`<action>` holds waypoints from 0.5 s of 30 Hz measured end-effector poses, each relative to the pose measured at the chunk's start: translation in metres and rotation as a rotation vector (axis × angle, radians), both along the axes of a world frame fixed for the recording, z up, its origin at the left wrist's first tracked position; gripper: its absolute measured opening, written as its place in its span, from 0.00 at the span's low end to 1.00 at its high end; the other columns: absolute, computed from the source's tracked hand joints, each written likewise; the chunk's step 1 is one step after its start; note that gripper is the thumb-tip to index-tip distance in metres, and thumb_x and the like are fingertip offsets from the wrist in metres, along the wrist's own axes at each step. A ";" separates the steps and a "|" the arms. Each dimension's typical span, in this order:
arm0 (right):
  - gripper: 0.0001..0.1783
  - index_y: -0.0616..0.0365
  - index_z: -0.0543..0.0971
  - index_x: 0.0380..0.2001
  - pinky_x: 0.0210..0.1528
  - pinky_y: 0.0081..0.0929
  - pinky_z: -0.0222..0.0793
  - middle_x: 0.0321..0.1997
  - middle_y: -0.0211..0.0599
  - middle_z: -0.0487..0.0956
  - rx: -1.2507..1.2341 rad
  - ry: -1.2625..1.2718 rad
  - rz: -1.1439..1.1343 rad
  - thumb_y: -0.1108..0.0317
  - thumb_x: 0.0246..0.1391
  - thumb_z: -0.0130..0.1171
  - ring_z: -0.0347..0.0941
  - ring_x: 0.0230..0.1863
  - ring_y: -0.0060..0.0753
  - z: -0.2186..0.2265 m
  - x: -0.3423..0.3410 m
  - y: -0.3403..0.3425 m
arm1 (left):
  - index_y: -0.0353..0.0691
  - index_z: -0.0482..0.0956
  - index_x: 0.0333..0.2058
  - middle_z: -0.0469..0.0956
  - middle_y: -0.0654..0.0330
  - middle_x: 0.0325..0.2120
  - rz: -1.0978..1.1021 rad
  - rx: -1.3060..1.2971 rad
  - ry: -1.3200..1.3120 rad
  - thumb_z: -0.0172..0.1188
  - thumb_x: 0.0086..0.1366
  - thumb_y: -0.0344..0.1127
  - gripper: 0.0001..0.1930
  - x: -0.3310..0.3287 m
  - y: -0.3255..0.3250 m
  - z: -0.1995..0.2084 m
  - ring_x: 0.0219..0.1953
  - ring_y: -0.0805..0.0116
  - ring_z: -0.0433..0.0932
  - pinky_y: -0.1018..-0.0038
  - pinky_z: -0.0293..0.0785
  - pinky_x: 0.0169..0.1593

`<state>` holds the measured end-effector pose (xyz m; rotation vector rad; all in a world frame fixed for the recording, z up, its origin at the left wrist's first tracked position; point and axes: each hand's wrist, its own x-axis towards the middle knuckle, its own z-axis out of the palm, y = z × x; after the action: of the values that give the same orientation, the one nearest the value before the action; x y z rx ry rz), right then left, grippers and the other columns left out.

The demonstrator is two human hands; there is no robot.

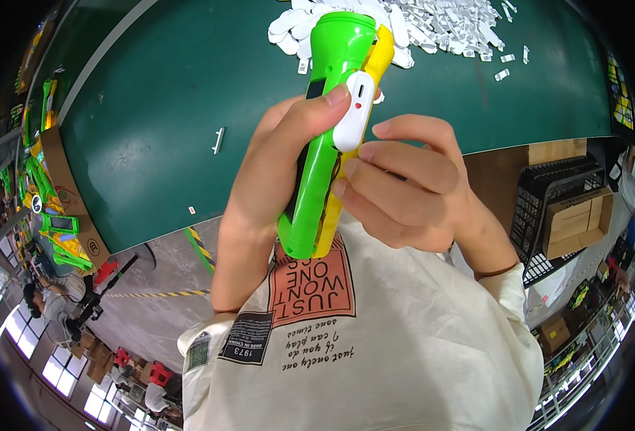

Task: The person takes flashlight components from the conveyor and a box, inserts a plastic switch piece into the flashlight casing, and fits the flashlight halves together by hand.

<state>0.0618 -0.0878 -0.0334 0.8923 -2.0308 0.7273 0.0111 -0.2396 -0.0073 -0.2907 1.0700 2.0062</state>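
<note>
A green and yellow plastic flashlight housing [310,201] is held up over the table's near edge, its wide head pointing away from me. My left hand [267,158] wraps round the green side. Its thumb presses on a white oval cover [347,128], which has a dark slot and a small red dot and lies across the seam between the two colours. A narrow, uneven gap shows along that seam below the cover. My right hand [411,179] is curled, with its fingertips against the yellow side [326,233] just below the white cover; its thumb is hidden.
White oval covers [285,32] and small white plastic parts [450,29] lie heaped at the green table's [152,144] far side. One white strip [219,140] lies at left. A carton of green and yellow housings [73,201] stands left; a black crate [558,208] with a cardboard box stands right.
</note>
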 end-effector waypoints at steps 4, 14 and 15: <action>0.13 0.54 0.79 0.28 0.43 0.35 0.73 0.38 0.28 0.77 -0.008 -0.010 0.029 0.75 0.32 0.65 0.71 0.42 0.33 -0.001 0.000 0.000 | 0.34 0.75 0.38 0.73 0.65 0.25 -0.017 0.019 -0.022 0.57 0.64 0.46 0.18 0.000 0.000 0.004 0.24 0.80 0.70 0.81 0.65 0.26; 0.08 0.51 0.73 0.19 0.35 0.30 0.69 0.29 0.24 0.74 -0.085 0.051 0.043 0.68 0.31 0.61 0.70 0.34 0.30 -0.003 -0.020 -0.007 | 0.32 0.74 0.43 0.76 0.63 0.30 0.022 0.084 0.000 0.49 0.69 0.55 0.26 0.003 0.003 -0.004 0.29 0.79 0.73 0.82 0.69 0.31; 0.06 0.52 0.75 0.22 0.37 0.32 0.70 0.33 0.27 0.76 -0.055 0.061 0.037 0.69 0.33 0.58 0.70 0.35 0.32 -0.005 -0.019 -0.006 | 0.32 0.74 0.43 0.76 0.63 0.30 0.021 0.084 0.001 0.49 0.69 0.55 0.26 0.002 0.004 -0.002 0.29 0.79 0.73 0.82 0.69 0.31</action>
<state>0.0429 -0.0938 -0.0386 0.9124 -1.9361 0.7631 0.0135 -0.2357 -0.0097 -0.2574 0.9841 2.0643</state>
